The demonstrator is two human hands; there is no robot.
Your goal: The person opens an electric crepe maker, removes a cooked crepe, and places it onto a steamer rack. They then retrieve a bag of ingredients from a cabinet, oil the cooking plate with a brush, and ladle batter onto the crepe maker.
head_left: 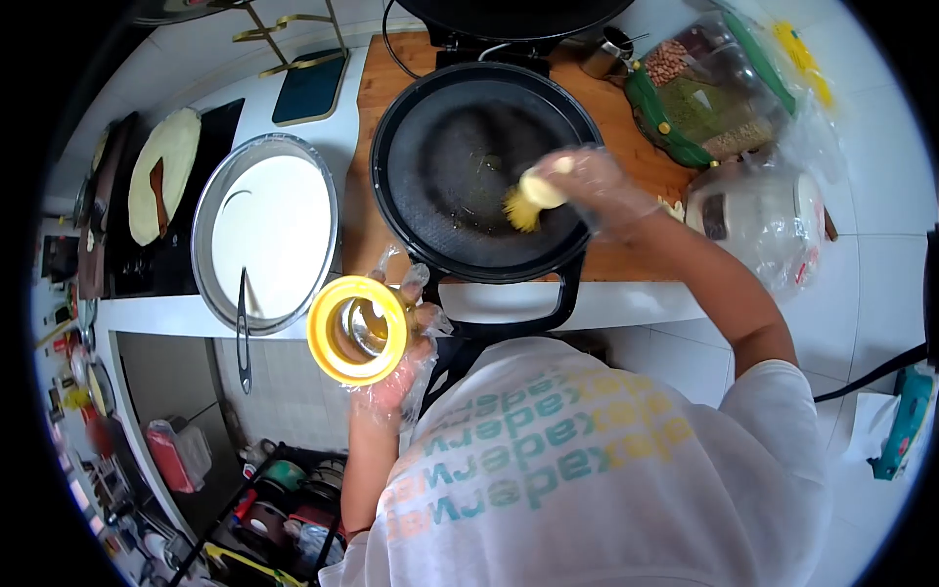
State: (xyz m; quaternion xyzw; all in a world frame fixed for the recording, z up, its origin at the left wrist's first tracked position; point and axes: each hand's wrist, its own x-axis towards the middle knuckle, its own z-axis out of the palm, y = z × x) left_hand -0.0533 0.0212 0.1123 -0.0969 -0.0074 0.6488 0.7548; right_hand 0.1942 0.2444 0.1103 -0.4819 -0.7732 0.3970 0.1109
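Note:
Wrapped in a clear plastic glove, my left hand (416, 338) holds a yellow-rimmed jar (326, 331) with some liquid inside, in front of the pan. My right hand (597, 186), also in a clear glove and slightly blurred, grips a brush (523, 208) by its pale round handle. The brush's yellow bristles are at the right part of the black round pan (430, 166). Small shiny drops show on the dark pan surface.
Left of the pan stands a metal basin (269, 215) of white batter with a black ladle (244, 342). Farther left a flatbread (161, 186) lies on a dark surface. A grain container (709, 98) and a plastic-wrapped jar (763, 220) stand right.

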